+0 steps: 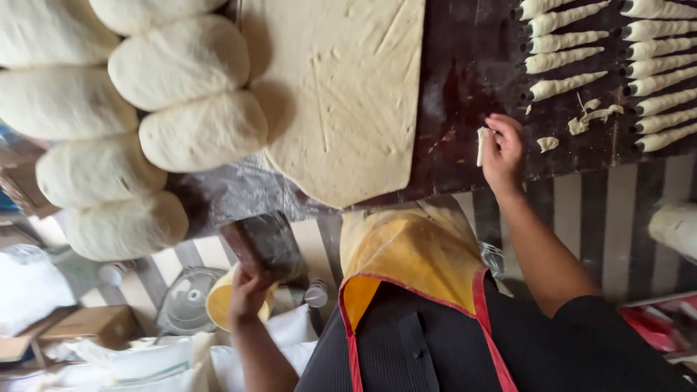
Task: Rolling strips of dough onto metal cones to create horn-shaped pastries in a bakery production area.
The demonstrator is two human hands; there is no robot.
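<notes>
Dough strip [480,146]: small, pale — on the dark surface [465,80], right of the rolled dough sheet [341,94].
Right hand [503,151]: grip closed around the strip.
Left hand [249,289]: grip wrapped on a dark scraper [263,243] — below the surface edge.
Rolled pieces [566,62]: rows at far right.

Seven big dough loaves [203,131] heaped well left of the right hand [502,152]. One rolled dough sheet [341,94] between. Five twisted dough sticks [566,58] just above that hand, seven more [661,94] beyond. One yellow cup [221,301] at the left hand [248,287].
</notes>
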